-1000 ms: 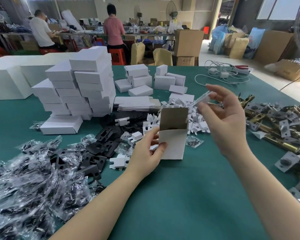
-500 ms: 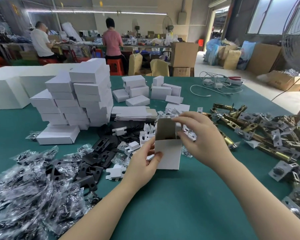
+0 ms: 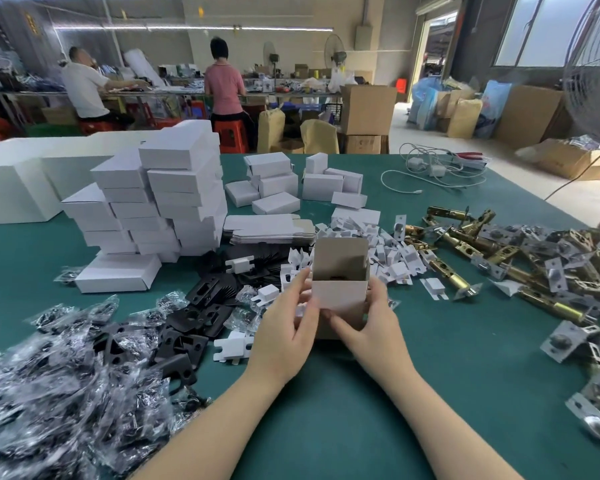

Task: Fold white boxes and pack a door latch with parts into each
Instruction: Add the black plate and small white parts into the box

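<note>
Box stands upright on the green surface, just in front of the person, its top open and its brown inside showing. Something dark lies at the bottom, too small to tell what. Both hands hold it low down: the left hand wraps its left side, thumb on the white front face and fingers curled round the far edge; the right hand grips the right side, thumb pressed on the front near the bottom, fingers behind. Neither hand is spread wide; both are curled on the box.

The step looks like steadying the box before filling or closing it. To do it well, keep the walls square and do not squeeze, since thin card buckles easily. Keep the bottom flat on the surface so the tucked flaps stay shut. One hand should stay on the box while the other reaches for a part, or it may tip.

Latches lie in a heap to the right, white inserts just behind the box, bagged parts to the left. Finished boxes are stacked at the back left.
</note>
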`<state>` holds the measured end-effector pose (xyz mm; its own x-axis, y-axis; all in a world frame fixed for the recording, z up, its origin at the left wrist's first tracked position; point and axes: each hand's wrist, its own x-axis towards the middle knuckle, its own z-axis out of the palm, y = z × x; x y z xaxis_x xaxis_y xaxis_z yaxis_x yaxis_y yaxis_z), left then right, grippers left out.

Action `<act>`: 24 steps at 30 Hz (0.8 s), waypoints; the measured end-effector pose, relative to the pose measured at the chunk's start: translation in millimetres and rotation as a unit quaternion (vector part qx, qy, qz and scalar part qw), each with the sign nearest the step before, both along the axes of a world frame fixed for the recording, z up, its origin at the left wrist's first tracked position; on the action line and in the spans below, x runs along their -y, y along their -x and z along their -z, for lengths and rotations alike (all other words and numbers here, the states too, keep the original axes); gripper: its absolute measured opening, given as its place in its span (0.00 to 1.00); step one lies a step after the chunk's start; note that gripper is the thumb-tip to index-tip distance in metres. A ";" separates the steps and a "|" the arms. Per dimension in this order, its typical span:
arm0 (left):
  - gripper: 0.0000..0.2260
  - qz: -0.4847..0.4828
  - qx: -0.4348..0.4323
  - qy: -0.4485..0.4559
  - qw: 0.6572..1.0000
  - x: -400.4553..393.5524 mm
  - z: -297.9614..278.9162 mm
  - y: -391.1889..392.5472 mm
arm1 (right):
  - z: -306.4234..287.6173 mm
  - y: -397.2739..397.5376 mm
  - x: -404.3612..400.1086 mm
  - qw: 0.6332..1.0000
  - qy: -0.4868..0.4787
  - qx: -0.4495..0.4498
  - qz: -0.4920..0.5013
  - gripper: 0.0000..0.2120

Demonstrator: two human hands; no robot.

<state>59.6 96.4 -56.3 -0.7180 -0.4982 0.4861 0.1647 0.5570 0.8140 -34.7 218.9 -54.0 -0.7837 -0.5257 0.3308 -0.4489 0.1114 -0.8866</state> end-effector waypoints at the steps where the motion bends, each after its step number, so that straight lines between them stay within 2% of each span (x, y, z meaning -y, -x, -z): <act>1: 0.16 -0.021 -0.024 0.007 0.999 -0.9 -3.1 0.1 | 4.0 3.4 -0.6 1.000 -0.013 0.011 -0.018 0.27; 3: 0.15 -0.083 -0.066 0.024 0.994 5.3 -15.4 0.4 | 8.3 8.8 -1.4 0.999 -0.024 0.019 -0.024 0.27; 5: 0.17 -0.146 -0.043 0.054 0.987 26.7 -35.4 0.8 | 9.5 10.4 -1.3 0.999 -0.029 0.023 -0.022 0.27; 7: 0.20 -0.194 0.076 0.102 0.973 60.3 -52.0 -3.8 | 10.8 10.2 -1.3 0.999 -0.029 0.023 -0.020 0.28; 9: 0.21 -0.231 0.217 0.155 0.936 94.6 -58.5 -14.0 | 11.6 11.0 -1.4 0.999 -0.027 0.028 -0.015 0.28; 12: 0.22 -0.220 0.395 0.173 0.875 120.5 -50.8 -31.8 | 12.4 12.2 -0.9 0.999 -0.027 0.038 -0.014 0.28; 14: 0.22 -0.201 0.458 0.174 0.848 121.6 -43.0 -37.0 | 12.8 12.2 -0.5 0.999 -0.029 0.044 -0.015 0.28; 18: 0.18 -0.259 0.402 0.188 0.858 115.4 -42.5 -37.2 | 13.1 12.8 -0.2 0.998 -0.024 0.051 -0.015 0.26; 24: 0.11 -0.247 0.358 0.158 0.886 117.9 -52.7 -39.9 | 14.2 13.9 0.4 0.998 -0.023 0.048 -0.014 0.26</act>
